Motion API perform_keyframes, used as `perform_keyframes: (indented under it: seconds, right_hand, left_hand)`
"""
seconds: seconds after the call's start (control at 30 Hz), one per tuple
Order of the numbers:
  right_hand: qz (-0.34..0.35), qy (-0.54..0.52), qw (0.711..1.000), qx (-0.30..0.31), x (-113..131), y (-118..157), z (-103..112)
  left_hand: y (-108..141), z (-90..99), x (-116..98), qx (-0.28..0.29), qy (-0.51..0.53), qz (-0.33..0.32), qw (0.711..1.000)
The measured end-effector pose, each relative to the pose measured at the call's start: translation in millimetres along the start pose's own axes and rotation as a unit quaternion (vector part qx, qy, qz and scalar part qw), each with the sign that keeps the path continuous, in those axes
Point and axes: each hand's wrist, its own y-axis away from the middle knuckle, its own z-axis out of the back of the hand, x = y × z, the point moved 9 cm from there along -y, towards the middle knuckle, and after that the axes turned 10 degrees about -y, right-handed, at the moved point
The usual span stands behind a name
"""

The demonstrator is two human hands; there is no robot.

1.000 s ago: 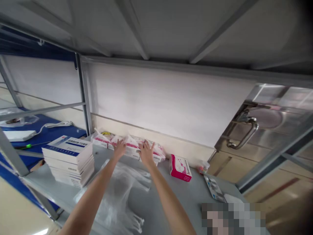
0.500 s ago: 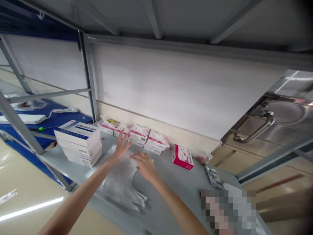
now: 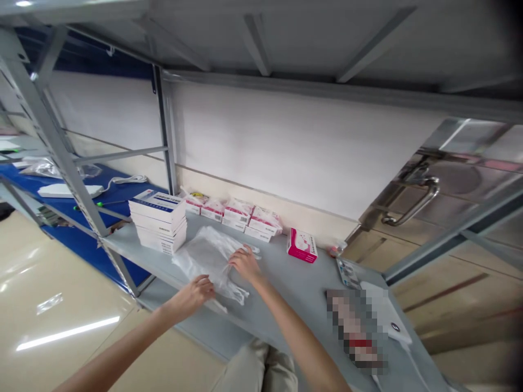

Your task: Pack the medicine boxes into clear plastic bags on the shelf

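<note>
A translucent white plastic bag point(image 3: 200, 251) lies spread on the grey shelf point(image 3: 281, 305). My left hand point(image 3: 199, 291) is at the bag's near edge by the shelf's front, its fingers curled; what they hold, if anything, is too small to make out. On the bag's right side rests my right hand point(image 3: 245, 264), fingers bent over the plastic near its handles; whether they grip it is unclear. Left of the bag stands a stack of white and blue boxes point(image 3: 157, 220). Behind it are pink and white boxes in clear plastic point(image 3: 237, 213).
A single pink box point(image 3: 302, 245) stands to the right of the bagged ones. Farther right lie a blister-like pack point(image 3: 348, 273), a white device point(image 3: 386, 316) and a blurred-out item point(image 3: 353, 329). Metal posts point(image 3: 57, 136) frame the shelf, with another shelf overhead point(image 3: 306, 38).
My left hand has moved from the bag's far side to its near edge and curled. My right hand has stayed by the bag's right side. The bag looks flatter, and the view has shifted.
</note>
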Motion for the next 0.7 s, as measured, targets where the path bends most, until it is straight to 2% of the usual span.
perform_keyframes:
  seconds: [0.07, 0.17, 0.27, 0.33, 0.43, 0.53, 0.6, 0.7]
  right_hand:
    - [0.004, 0.016, 0.999, -0.044, 5, 6, 12]
    - [-0.008, 0.057, 0.99, -0.125, 12, 21, 44]
    - [-0.035, 0.1, 0.983, -0.15, 19, 43, 78]
    - [-0.046, 0.13, 0.979, -0.15, 25, 61, 101]
    - [-0.066, 0.17, 0.975, -0.126, 29, 95, 126]
    - [-0.093, 0.177, 0.977, -0.079, 26, 130, 135]
    - [-0.12, 0.16, 0.978, -0.062, 19, 152, 138]
    - [-0.177, 0.123, 0.975, -0.055, 6, 180, 138]
  left_hand:
    - [-1, 22.3, 7, -0.033, -0.002, 0.022, 0.999]
    - [-8, 69.6, 17, -0.081, 0.006, 0.065, 0.995]
    - [-18, 108.6, 20, -0.095, 0.013, 0.077, 0.992]
    - [-29, 123.5, 16, -0.091, 0.033, 0.05, 0.994]
    - [-50, 132.6, 11, -0.083, 0.076, 0.023, 0.993]
    - [-76, 131.9, -1, -0.08, 0.089, 0.022, 0.993]
    - [-92, 124.3, -21, -0.072, 0.079, 0.005, 0.994]
    - [-103, 99.2, -67, -0.049, 0.05, -0.013, 0.997]
